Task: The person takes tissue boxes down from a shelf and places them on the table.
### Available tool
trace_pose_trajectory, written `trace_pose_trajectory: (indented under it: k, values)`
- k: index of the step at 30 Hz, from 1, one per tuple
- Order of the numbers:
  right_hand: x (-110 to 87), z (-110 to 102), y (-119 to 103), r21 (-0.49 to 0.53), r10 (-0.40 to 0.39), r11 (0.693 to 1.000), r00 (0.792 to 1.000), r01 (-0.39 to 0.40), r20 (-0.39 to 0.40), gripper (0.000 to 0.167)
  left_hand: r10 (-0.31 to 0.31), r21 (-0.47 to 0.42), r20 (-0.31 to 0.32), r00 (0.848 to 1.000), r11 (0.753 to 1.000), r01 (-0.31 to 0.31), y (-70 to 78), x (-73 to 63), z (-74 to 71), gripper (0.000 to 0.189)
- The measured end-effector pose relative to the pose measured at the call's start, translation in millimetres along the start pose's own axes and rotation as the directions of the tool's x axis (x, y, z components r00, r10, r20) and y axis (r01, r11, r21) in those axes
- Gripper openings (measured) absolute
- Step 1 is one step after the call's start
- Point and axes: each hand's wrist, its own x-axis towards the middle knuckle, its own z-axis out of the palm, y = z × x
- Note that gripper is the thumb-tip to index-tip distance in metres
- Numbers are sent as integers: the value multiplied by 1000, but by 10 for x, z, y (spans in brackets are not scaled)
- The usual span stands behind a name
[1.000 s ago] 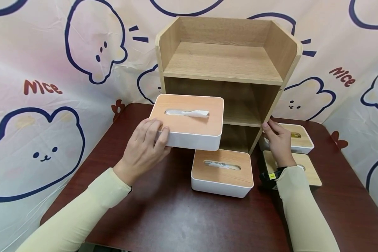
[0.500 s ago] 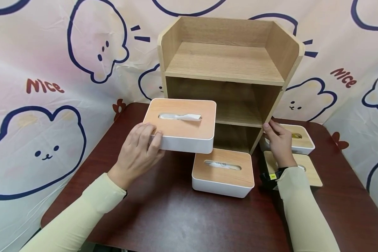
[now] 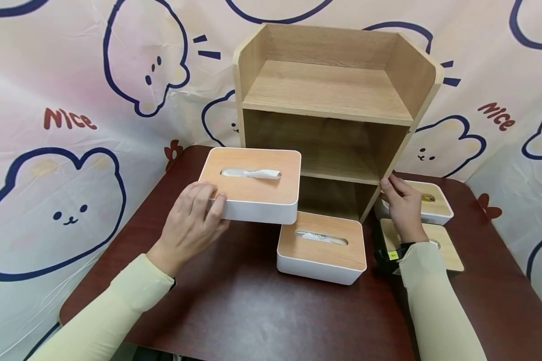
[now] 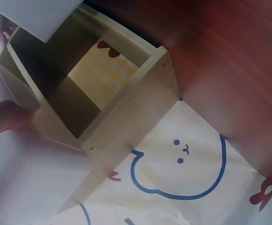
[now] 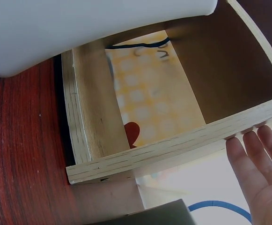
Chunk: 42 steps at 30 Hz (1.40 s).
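Observation:
My left hand (image 3: 189, 218) grips the front left corner of a white tissue box (image 3: 271, 213) with a light wood lid, a tissue showing in its slot. The box hangs over the table before the wooden shelf (image 3: 327, 85), and its underside is hidden in the head view. In the left wrist view the thumb (image 4: 9, 117) lies against its white side. My right hand (image 3: 403, 208) pinches the front edge of the shelf's right side panel; in the right wrist view its fingertips (image 5: 252, 138) touch the panel's outer side.
A second tissue box (image 3: 322, 271) stands on the dark red table (image 3: 253, 321) before the shelf's lowest compartment. Right of the shelf are a white tissue box (image 3: 438, 200) and a dark-sided one (image 3: 449, 250). Printed cloth (image 3: 86, 200) hangs behind and at the sides.
The held tissue box has moved left and somewhat down in the head view, away from the shelf's middle opening. My right hand keeps its hold on the shelf panel.

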Motion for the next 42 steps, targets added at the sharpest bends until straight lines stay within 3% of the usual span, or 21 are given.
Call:
trace_pose_trajectory:
  k: [19, 27, 33, 42]
  values:
    - [-14, -24, 41, 122, 4, 993, 999, 0, -36, 47, -10, -9, 82, 997, 1000, 11, -46, -242, -100, 47]
    - [-15, -7, 31, 104, 20, 994, 1000, -17, -23, 48, -18, -24, 67, 998, 1000, 20, -59, -332, -127, 43]
    - [-8, 9, 19, 71, 25, 997, 999, -23, -24, 49, -34, -11, 114, 993, 999, 35, -57, -413, -158, 44]
    - [-14, 23, -2, 102, 4, 995, 1000, -1, -25, 47, -63, -4, 155, 986, 998, 64, -66, -528, -201, 45]
